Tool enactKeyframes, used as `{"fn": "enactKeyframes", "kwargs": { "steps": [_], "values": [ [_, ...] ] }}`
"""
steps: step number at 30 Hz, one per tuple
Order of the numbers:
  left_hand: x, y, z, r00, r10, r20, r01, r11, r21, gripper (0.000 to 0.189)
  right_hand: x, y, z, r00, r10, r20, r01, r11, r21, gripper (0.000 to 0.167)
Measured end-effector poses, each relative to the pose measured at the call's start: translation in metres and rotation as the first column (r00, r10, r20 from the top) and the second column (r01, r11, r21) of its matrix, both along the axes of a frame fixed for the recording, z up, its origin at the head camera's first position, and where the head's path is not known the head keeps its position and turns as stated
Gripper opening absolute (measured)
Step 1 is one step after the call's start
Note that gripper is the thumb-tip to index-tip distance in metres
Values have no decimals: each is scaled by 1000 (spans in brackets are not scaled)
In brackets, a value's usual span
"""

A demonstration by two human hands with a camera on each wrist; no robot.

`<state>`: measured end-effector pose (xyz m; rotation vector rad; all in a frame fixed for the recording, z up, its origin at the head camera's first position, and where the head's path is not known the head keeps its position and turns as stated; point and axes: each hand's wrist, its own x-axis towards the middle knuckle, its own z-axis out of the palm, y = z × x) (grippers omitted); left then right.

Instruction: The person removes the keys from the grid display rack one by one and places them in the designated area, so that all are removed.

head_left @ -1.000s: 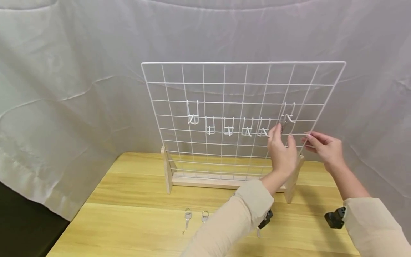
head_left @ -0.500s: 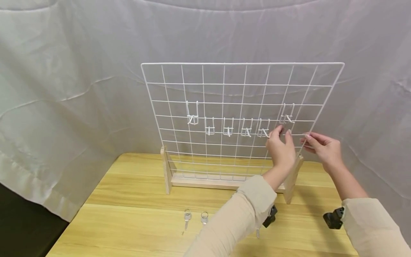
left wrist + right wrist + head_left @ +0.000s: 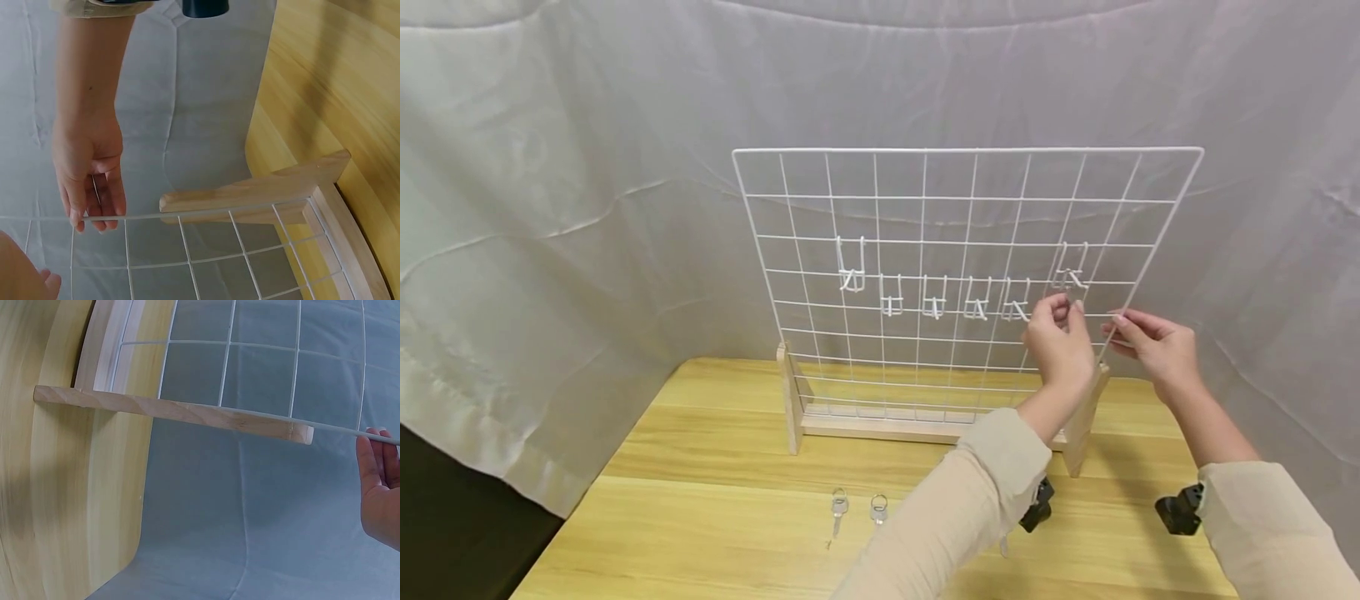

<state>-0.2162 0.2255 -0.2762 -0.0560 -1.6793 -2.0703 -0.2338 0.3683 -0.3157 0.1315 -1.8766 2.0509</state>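
Note:
My left hand (image 3: 1063, 337) is raised at the right part of a white wire grid (image 3: 923, 197), just under a white wire hook (image 3: 1070, 277). Its thumb and fingers pinch a small metal thing, apparently a key on a ring, mostly hidden by the fingers. My right hand (image 3: 1165, 354) pinches the grid's right edge wire between thumb and fingers. In the left wrist view the right hand (image 3: 90, 165) is at that edge wire, while the left hand (image 3: 22, 275) shows only partly. The right wrist view has the right hand (image 3: 381, 506) at its border.
More white hooks, such as the far-left hook (image 3: 852, 279), hang on the grid. A wooden stand (image 3: 880, 427) supports it on the wooden table (image 3: 700, 500). Two keys with rings, the left key (image 3: 838, 504) and its neighbour (image 3: 878, 507), lie in front. Another is partly covered by my left sleeve.
The left hand's fingers and thumb have shifted slightly below the right hook, and its wrist has moved a little to the right. The right hand stays on the grid edge.

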Motion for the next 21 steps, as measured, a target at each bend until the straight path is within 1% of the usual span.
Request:
{"fn": "enactKeyframes", "kwargs": {
  "steps": [3, 7, 12, 16, 21],
  "values": [
    [1, 1, 1, 1000, 0, 15, 0, 1000, -3, 7, -1, -1, -1, 1000, 3, -5, -3, 1000, 4, 23],
    [2, 1, 2, 999, -23, 35, 23, 1000, 12, 5, -1, -2, -1, 1000, 3, 1, -3, 1000, 8, 24],
    [3, -1, 4, 996, -70, 49, 68, 996, 50, 3, 1, 0, 0, 1000, -16, 21, 15, 1000, 24, 23],
    [5, -5, 6, 991, -123, 49, 119, 990, 81, 3, 2, 0, 1, 1000, -19, 22, 19, 1000, 22, 22],
    [10, -12, 9, 983, -180, 46, 179, 983, 32, 4, 2, -1, 2, 1000, -12, 12, 11, 1000, 2, 23]
  ]
}}
